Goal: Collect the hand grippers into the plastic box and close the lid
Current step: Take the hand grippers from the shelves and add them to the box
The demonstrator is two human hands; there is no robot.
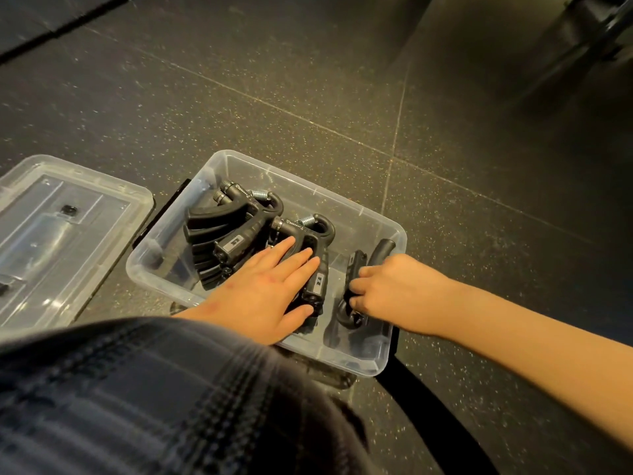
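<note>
Hand grippers point(236, 231) lie stacked in the plastic box's point(376, 214) left half, my left hand point(263, 293) flat on them, fingers straight. My right hand point(394, 286) curls round another gripper point(354, 269) at the box's right end, its length running front-to-back. Lid point(58, 234) lies left of the box, nearer my left hand.

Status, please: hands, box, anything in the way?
Left hand flat on stacked hand grippers in box. Right hand grips separate gripper inside. Lid off, beside box; nothing blocking.

Dark speckled tiled floor point(308, 80) carries a clear plastic box point(371, 214); its clear lid point(68, 228) lies separately just beside it.
</note>
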